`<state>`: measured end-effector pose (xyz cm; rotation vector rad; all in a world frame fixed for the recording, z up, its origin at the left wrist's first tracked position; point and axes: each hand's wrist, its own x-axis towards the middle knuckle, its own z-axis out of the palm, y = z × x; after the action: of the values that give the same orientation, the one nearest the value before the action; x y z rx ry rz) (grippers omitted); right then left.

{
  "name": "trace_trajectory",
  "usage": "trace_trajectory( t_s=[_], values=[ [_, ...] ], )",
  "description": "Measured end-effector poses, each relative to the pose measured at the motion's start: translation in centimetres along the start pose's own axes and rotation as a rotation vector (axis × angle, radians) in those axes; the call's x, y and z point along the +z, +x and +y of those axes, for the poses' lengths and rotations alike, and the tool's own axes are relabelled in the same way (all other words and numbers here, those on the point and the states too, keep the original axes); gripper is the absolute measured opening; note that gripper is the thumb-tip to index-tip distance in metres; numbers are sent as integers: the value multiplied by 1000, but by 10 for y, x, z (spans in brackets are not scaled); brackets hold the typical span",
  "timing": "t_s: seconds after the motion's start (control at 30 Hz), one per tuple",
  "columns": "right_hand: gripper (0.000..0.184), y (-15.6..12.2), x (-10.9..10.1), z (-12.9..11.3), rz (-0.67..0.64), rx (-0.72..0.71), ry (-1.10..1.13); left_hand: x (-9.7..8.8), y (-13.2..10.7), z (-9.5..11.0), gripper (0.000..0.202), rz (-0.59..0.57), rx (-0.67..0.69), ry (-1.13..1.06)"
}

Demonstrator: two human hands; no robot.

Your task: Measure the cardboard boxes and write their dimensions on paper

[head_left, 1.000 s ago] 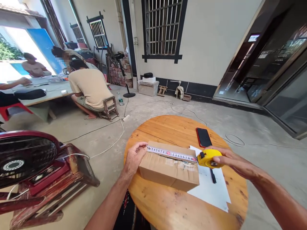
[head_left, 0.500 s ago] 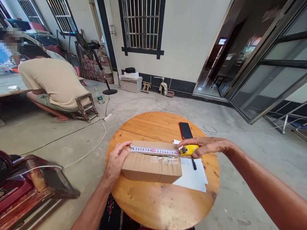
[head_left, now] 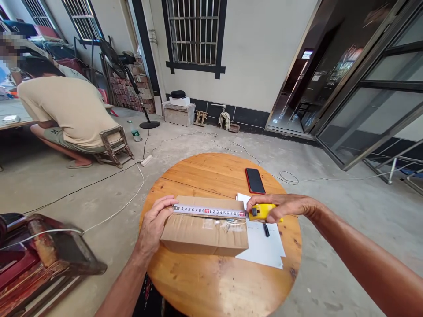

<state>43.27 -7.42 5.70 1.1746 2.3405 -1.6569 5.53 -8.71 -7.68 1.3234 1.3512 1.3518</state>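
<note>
A taped cardboard box (head_left: 201, 240) lies on the round wooden table (head_left: 218, 281). Across its top runs the pulled-out white blade of a yellow tape measure (head_left: 262, 212). My right hand (head_left: 280, 206) grips the yellow case just past the box's right edge, thumb and fingers around it. At the box's left edge, my left hand (head_left: 157, 222) pinches the blade's end between thumb and fingers. White paper sheets (head_left: 264, 251) lie partly beneath the box's right side, with a black pen (head_left: 266, 230) on them below the case.
A phone (head_left: 255, 181) with a red edge lies on the table behind the paper. A wooden chair (head_left: 56, 251) stands at the left. Another person (head_left: 69, 110) sits at a low table, near a standing fan (head_left: 132, 83). Cables (head_left: 142, 176) cross the floor.
The box, blade and both hands sit slightly lower and further left in view. The scene has shifted a little left too. Both hands keep their hold on the tape measure.
</note>
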Motion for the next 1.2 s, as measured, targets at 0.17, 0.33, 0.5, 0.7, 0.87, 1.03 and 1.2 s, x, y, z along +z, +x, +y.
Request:
trace_trajectory(
  t_s=[0.17,0.33,0.5,0.7,0.87,1.03,1.2],
  values=[
    [57,-3,-1,-4,-17,53,30,5,-1,6,28,55,-111,-82],
    [54,1,-1,-2,-26,88,70,4,-2,6,23,56,-104,-40],
    [53,1,-2,-1,-25,38,88,4,-3,5,23,55,-106,-53],
    [51,3,-4,4,-33,79,23,5,-3,5,21,95,-178,-129],
    [49,8,-7,13,-49,63,81,6,-4,5,21,95,-200,-150],
    [50,8,-8,14,-46,73,101,7,-6,6,20,99,-192,-189],
    [55,7,-3,14,-10,114,57,7,-8,7,22,81,-209,-227]
  ],
)
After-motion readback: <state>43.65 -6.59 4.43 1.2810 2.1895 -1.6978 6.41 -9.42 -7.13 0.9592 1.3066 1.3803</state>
